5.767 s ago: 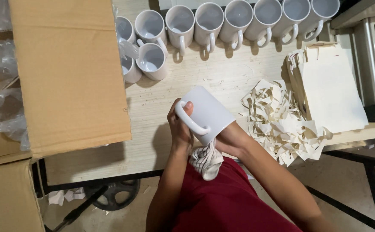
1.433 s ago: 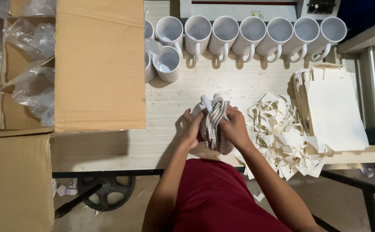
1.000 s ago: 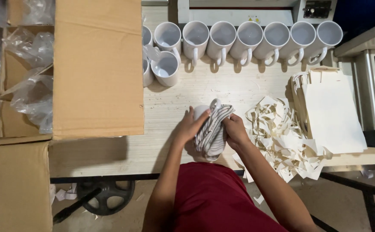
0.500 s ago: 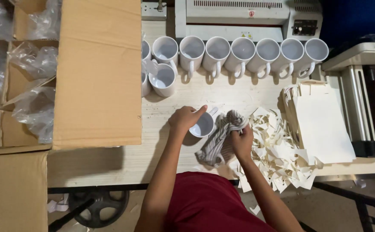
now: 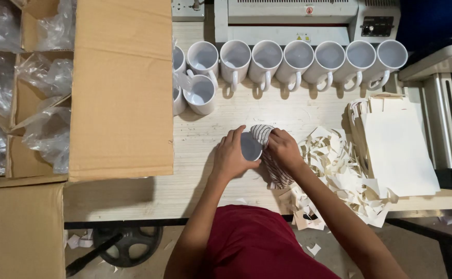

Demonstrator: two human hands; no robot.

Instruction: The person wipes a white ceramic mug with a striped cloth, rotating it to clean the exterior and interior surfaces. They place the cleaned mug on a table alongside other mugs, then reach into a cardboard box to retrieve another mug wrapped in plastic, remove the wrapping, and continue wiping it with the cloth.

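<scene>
A: How are the two hands posed?

B: The left hand (image 5: pixel 232 155) is curled around a white mug (image 5: pixel 250 146), with the fingers wrapped over its near wall and the thumb laid along the rim. The forearm is stretched up from the lower edge of the view, across the front of the table (image 5: pixel 205 134). The right hand (image 5: pixel 284 147) is closed on a striped cloth (image 5: pixel 272 165); part of the cloth is pressed against the mug's rim, and the rest is draped down below the wrist.

A: Where is the mug found?

B: It is held at the middle of the table, mouth up, between both hands and just left of a heap of paper scraps (image 5: pixel 340 170).

A: What can be said of the materials?

B: The mug is seen to be glossy, smooth and cylindrical. The cloth is soft and crumpled, pale with thin dark stripes. The tabletop is a light, pale wood grain, marked with fine scratches. The scraps are cream, thin and jagged, and are piled loosely.

A: And around that?

B: A row of white mugs (image 5: pixel 298 59) is lined up along the far edge, handles turned toward the person. Two more mugs (image 5: pixel 199 94) are set in front of the row's left end. A stack of flat cream sheets (image 5: pixel 399 144) is laid at the right. An open cardboard box (image 5: pixel 120 88) is placed at the left, with crinkled clear plastic bags (image 5: pixel 42 124) in its compartments.
</scene>
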